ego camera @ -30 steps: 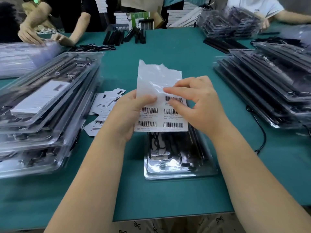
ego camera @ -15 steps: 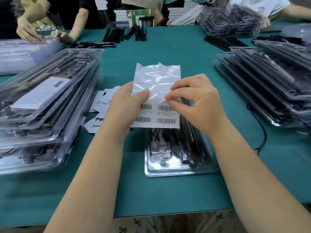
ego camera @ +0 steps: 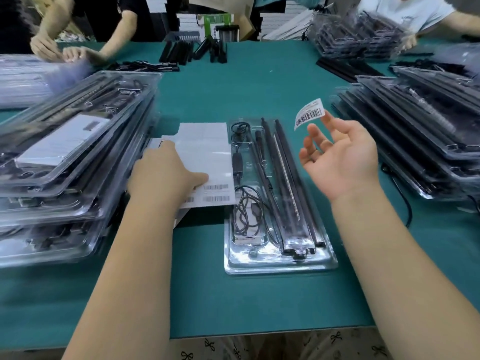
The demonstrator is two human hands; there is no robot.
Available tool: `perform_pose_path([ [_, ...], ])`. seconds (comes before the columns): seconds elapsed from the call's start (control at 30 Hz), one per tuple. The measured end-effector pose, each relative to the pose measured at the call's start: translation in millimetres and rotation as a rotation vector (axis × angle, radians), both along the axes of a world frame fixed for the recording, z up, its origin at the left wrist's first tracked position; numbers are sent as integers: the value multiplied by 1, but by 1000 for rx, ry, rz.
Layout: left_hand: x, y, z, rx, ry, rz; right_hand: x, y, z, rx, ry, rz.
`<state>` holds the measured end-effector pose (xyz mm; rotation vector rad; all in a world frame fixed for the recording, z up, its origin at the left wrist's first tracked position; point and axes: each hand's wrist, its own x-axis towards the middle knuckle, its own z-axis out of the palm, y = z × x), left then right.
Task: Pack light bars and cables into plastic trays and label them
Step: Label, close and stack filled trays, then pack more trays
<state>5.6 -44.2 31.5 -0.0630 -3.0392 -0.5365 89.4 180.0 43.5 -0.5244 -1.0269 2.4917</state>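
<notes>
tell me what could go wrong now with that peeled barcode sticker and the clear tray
1. The curled white barcode sticker hangs from a fingertip of the right hand; it could fold onto itself or stick to skin.
2. The white label sheet under the left hand overlaps the clear plastic tray edge, so it might get in the way.
3. The tray's glossy lid might make the sticker go on crooked.
</notes>
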Motion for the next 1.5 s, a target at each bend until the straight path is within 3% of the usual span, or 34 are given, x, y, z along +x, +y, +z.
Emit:
perform_pose_path([
  [0.17, 9, 4, 4, -132, 187, 24, -5, 2, -4, 25, -88, -11],
  [0.27, 15, 19, 3, 28, 341, -196, -8, 3, -9, 247, -159, -20],
  [0.33, 22, 37, 1, 146, 311, -406, -13, 4, -9, 433, -183, -15],
  [0.43, 26, 56, -17, -153, 122, -572, -34, 4, -2, 644, -247, -8],
  [0.57, 17, 60, -31, -263, -93, -584, -79, -5, 0, 860, -388, 41],
  [0.93, 22, 61, -31, -359, -133, -573, -173, -12, -22, 1401, -714, 231],
  [1.2, 22, 62, -32, -344, -144, -577, -183, -12, -32, 1534, -828, 208],
  [1.37, 23, 62, -32, -341, -145, -574, -177, -16, -36, 1681, -749, 178],
  [1.5, 22, 62, -32, -339, -150, -574, -178, -11, -37, 1603, -687, 93],
])
